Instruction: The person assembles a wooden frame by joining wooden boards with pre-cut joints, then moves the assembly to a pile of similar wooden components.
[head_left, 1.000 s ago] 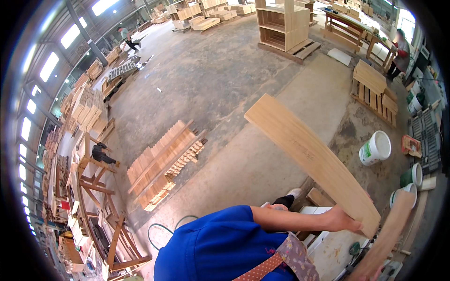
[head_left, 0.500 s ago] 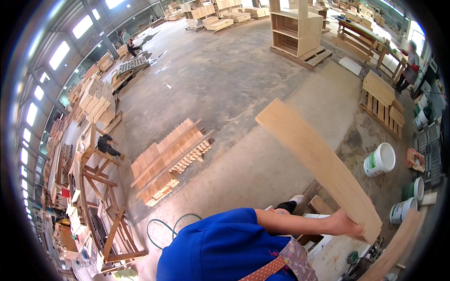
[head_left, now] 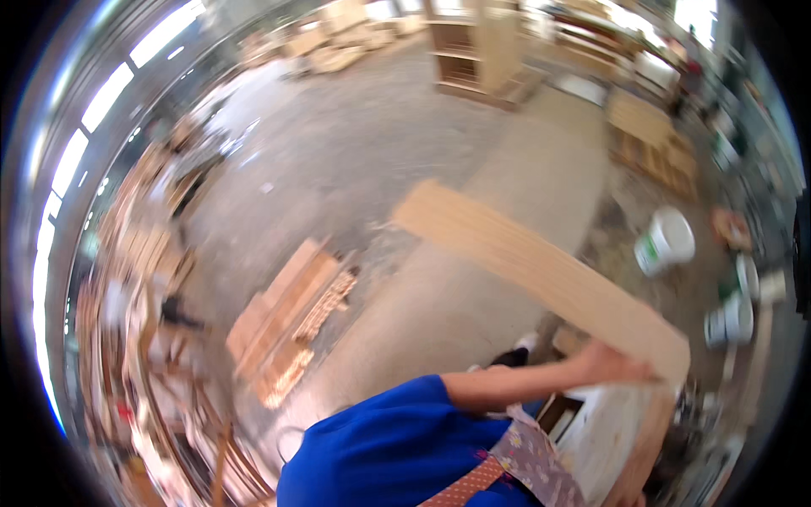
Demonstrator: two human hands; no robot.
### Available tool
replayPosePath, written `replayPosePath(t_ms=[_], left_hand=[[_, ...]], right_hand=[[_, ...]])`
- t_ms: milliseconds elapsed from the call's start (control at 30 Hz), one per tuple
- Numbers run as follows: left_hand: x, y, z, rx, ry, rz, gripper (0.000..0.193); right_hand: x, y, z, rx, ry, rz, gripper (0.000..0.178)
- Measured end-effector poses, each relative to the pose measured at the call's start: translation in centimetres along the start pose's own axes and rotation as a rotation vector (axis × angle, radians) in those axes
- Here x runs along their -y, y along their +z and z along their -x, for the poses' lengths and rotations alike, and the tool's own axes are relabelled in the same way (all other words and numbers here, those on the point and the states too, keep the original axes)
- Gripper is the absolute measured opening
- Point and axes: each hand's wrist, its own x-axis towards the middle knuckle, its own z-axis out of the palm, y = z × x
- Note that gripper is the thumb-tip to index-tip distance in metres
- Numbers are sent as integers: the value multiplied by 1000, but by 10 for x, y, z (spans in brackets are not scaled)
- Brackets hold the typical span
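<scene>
Head view, motion-blurred throughout. A long pale wooden board (head_left: pixel 541 270) runs diagonally from the centre of the frame down to the right, its far end above the concrete floor (head_left: pixel 355 160) and its near end at the lower right. One hand (head_left: pixel 612 365) lies against the board's near end, right of centre in the lower half, at the end of a bare forearm that reaches rightward from a blue sleeve (head_left: pixel 389 439) at the bottom centre. Blur hides the fingers, so whether they close round the board's edge or only rest flat on it cannot be told; nor is it clear which of the person's hands this is. No second hand can be made out.

A patterned strap (head_left: pixel 528 460) crosses the blue garment at the bottom edge. A dark shoe with a white toe (head_left: pixel 515 355) shows just below the board, near the forearm. A stack of short wooden planks (head_left: pixel 287 321) lies on the floor at the left of centre, well apart from the board. A white bucket (head_left: pixel 665 241) stands at the right, beyond the board, with smaller white tubs (head_left: pixel 731 317) below it toward the right rim. A wooden shelf unit (head_left: pixel 473 46) stands at the top centre, and wooden pallets (head_left: pixel 655 135) lie at the upper right. Timber frames (head_left: pixel 144 338) line the left rim.
</scene>
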Motion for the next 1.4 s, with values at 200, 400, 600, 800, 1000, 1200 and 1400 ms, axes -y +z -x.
replayPosePath(t_ms=[200, 400, 600, 800, 1000, 1200, 1400], left_hand=[[-9, -52, -18, -10, -158, 366, 27], [-25, -5, -46, 15, -224, 621, 37], [-27, 5, -48, 181, -303, 748, 24], [-29, 42, -50, 266, -380, 738, 25], [-39, 80, -43, 363, -503, 702, 23], [-26, 80, -36, 366, -596, 648, 27], [-30, 93, -29, 400, -679, 574, 34]], right_hand=[[-29, 24, 14, -197, 168, 170, 29], [-115, 17, 64, -253, 313, -96, 30], [-113, 19, 72, -457, 290, 482, 35], [42, 34, -6, -529, -340, -69, 69], [152, 62, -61, -544, -755, -122, 67], [156, 72, -67, -556, -670, -235, 43], [141, 67, -55, -567, -675, -145, 42]])
